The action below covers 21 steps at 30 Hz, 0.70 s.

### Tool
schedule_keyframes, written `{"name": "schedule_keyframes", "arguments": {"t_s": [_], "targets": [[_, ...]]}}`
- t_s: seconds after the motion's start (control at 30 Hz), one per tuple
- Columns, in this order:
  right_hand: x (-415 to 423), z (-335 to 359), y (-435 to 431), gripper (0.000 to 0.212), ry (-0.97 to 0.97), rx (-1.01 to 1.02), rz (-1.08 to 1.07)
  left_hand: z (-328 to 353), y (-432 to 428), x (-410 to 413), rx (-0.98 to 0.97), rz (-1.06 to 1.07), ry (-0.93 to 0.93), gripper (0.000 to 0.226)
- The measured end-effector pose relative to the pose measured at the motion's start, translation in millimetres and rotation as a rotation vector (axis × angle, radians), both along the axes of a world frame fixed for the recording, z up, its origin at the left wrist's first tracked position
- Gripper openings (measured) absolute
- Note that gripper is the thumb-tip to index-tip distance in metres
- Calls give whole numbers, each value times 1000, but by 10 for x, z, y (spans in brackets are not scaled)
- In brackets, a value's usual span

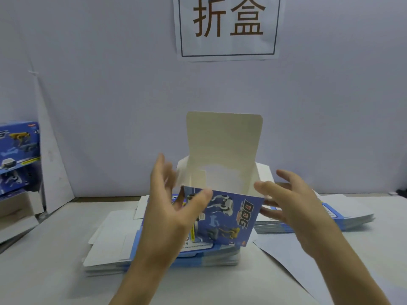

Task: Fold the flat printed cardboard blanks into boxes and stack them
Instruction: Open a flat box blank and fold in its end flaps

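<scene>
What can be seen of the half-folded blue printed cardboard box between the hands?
The half-folded blue printed cardboard box stands upright on a stack of flat blue-and-white cardboard blanks, top open, white inside. Its white lid flap stands up at the back; side flaps splay outward. The front panel shows robot dogs and "DOG" lettering sideways. The left hand holds its left front corner, thumb on the print; the right hand is spread at its right wall, contact unclear.
</scene>
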State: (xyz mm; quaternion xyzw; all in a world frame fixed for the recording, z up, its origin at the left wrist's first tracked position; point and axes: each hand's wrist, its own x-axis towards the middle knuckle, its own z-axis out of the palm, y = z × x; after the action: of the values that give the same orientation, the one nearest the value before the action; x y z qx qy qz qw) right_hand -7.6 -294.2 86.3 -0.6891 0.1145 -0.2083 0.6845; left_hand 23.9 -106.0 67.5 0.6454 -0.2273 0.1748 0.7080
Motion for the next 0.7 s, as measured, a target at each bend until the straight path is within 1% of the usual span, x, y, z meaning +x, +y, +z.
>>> {"name": "schedule_keyframes", "arguments": {"t_s": [0.07, 0.1, 0.13, 0.2, 0.23, 0.27, 0.33, 0.37, 0.43, 0.5, 0.57, 0.63, 0.7], "targets": [[-36, 17, -37, 70, 1, 47, 49, -80, -104, 3, 40, 37, -90, 103], [-48, 14, -23, 69, -1, 45, 74, -135, -160, 15, 76, 92, -118, 108], [-54, 3, 15, 63, -9, 39, 96, -185, -212, 23, 97, 135, -110, 109], [-36, -44, 113, 43, -27, 20, 106, -296, -281, 51, 101, 124, -63, 103], [-24, -60, 156, 36, -33, 6, 90, -357, -299, 80, 147, 105, -58, 100], [-14, -64, 191, 31, -39, -9, 67, -412, -300, 117, 234, 100, -74, 102], [-11, -60, 227, 27, -63, -17, 50, -499, -288, 184, 425, 128, -117, 122], [-18, -60, 227, 28, -71, -18, 63, -504, -280, 203, 490, 153, -127, 129], [-39, -49, 216, 29, -63, -45, 103, -461, -251, 224, 524, 194, -141, 136], [-49, -32, 175, 23, -58, -88, 106, -395, -164, 243, 516, 215, -196, 138], [-33, -6, 90, 15, -120, -175, 13, -329, -10, 272, 521, 238, -277, 140], [-19, 27, -21, 7, -258, -233, -64, -281, 129, 310, 538, 208, -311, 143], [-23, 49, -96, 7, -369, -207, -25, -277, 208, 336, 550, 140, -288, 147]]}}
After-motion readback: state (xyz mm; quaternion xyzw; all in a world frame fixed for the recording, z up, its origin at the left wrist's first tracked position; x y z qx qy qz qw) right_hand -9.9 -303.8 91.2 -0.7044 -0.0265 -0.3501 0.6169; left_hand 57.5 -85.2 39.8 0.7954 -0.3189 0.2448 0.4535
